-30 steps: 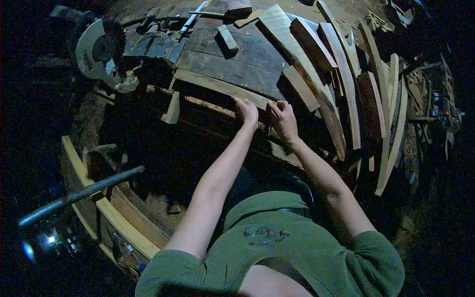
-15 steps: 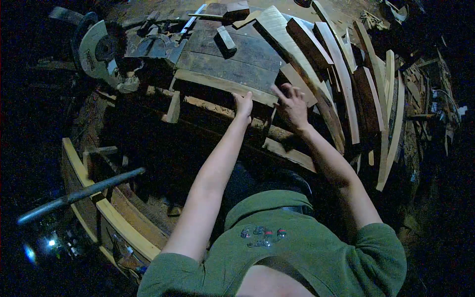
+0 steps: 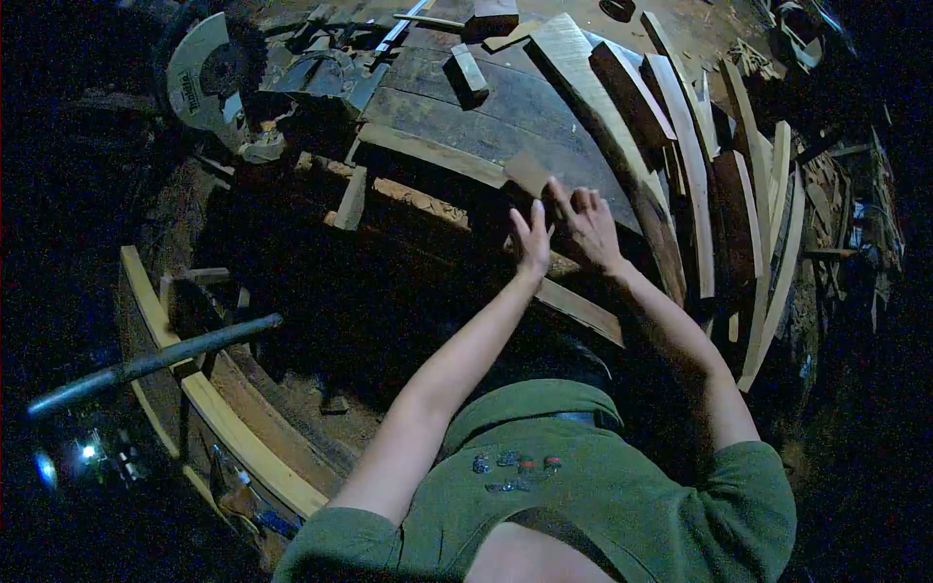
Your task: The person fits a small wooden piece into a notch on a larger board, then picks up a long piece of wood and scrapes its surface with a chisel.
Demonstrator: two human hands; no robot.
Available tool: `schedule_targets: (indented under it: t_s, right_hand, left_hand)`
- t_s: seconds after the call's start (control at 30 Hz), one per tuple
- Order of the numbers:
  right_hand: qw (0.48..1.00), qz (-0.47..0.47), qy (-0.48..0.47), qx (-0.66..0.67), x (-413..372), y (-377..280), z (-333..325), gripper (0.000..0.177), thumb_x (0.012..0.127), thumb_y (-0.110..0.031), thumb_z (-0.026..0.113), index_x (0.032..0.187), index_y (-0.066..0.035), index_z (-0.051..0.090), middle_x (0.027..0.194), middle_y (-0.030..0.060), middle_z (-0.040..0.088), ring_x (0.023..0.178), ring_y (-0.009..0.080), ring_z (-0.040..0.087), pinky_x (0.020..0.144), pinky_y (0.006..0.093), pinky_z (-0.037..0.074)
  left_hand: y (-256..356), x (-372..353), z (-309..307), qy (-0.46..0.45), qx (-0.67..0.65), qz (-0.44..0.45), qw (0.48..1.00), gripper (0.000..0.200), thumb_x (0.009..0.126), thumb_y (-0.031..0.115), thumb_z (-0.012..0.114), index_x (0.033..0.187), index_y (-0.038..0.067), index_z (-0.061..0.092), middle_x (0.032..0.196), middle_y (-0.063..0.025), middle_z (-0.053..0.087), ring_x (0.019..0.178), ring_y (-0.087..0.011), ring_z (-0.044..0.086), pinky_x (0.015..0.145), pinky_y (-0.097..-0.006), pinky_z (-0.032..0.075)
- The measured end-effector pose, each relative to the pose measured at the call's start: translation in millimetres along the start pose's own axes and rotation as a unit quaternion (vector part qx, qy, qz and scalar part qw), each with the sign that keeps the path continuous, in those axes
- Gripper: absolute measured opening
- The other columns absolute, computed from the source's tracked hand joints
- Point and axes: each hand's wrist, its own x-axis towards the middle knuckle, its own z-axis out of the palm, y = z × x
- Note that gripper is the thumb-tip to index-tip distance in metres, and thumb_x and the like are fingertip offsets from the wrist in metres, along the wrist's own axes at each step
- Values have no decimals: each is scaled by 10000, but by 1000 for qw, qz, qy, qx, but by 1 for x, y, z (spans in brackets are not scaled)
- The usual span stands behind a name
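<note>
Dark wooden plank counter [image 3: 535,112] lies ahead. Below its near edge, the bare left hand [image 3: 531,245] spreads its grip wide; beside it the bare right hand [image 3: 593,229], index finger stretched forward, reaches a flat, pale-brown rectangular wood block [image 3: 526,172] at that edge, whether gripped I cannot tell.

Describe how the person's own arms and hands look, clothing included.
Loose, plain green fabric short sleeves end above the elbows, leaving both slender forearms bare. No glove shows on the five-fingered left hand or right hand, and no watch or band on either wrist. Rings: too small to tell.
</note>
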Motion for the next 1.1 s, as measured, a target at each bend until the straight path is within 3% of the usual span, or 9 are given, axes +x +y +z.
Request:
schedule_targets:
  t_s: [0.03,0.1,0.33,0.5,0.57,0.67,0.77,0.93,1.1]
  right_hand:
    - [1000,-17,-14,-16,1,-6,6,677,706,-108,474,1344,-149,251,957,149,408,884,301,403,744,357,378]
    - [999,-18,-22,-15,-7,-1,26,636,719,-146,481,1325,-159,290,1012,159,420,924,300,402,759,348,373]
    - [981,-35,-188,-30,25,-4,14,615,759,-234,507,1328,-274,279,1123,112,440,971,261,440,749,349,384]
    - [990,-38,-135,19,117,-48,33,651,797,-315,476,1362,-330,154,1081,113,476,911,262,475,708,355,399]
    - [990,-46,-130,21,144,-55,44,671,783,-301,487,1360,-350,148,1029,97,496,898,253,481,696,344,402]
    - [991,-90,-95,14,185,-75,65,683,766,-333,497,1356,-358,154,1039,83,503,893,243,486,711,327,404]
    - [992,-103,-68,28,230,-112,90,656,799,-451,424,1361,-364,96,1180,95,458,1064,267,437,781,362,386]
    - [989,-90,-91,66,284,-154,100,587,837,-481,364,1357,-351,123,1197,69,430,1072,242,397,820,371,349]
    - [991,-78,-106,38,256,-145,89,556,851,-469,341,1354,-361,131,1178,40,432,1044,220,388,818,344,330]
  left_hand:
    - [-3,7,-2,-3,124,-8,992,852,859,509,390,1331,-59,-35,1420,-178,22,1310,-243,78,1049,-312,96]
    - [-8,11,5,3,128,-52,990,866,860,512,385,1321,-81,-47,1419,-182,32,1309,-245,76,1046,-317,109]
    - [-11,56,-4,36,67,-136,988,710,879,535,269,1348,12,160,1405,-127,186,1281,-248,196,1025,-335,188]
    - [1,99,-45,77,-99,-136,983,714,864,567,267,1337,33,219,1378,-114,257,1222,-233,327,994,-351,280]
    - [35,114,-56,174,0,-164,971,700,870,547,286,1317,10,246,1333,-139,318,1191,-242,361,950,-351,340]
    - [43,151,-88,172,-7,84,981,624,891,474,319,1289,-6,300,1310,-125,362,1164,-249,391,944,-361,345]
    - [88,177,-113,242,-61,70,966,579,910,409,329,1316,3,254,1329,-121,335,1163,-238,400,934,-346,355]
    - [125,211,-166,233,-24,38,971,635,895,477,291,1307,-4,245,1332,-128,324,1168,-252,391,949,-372,343]
    - [134,178,-133,234,3,23,972,610,908,469,212,1326,24,213,1354,-117,293,1201,-252,357,968,-380,324]
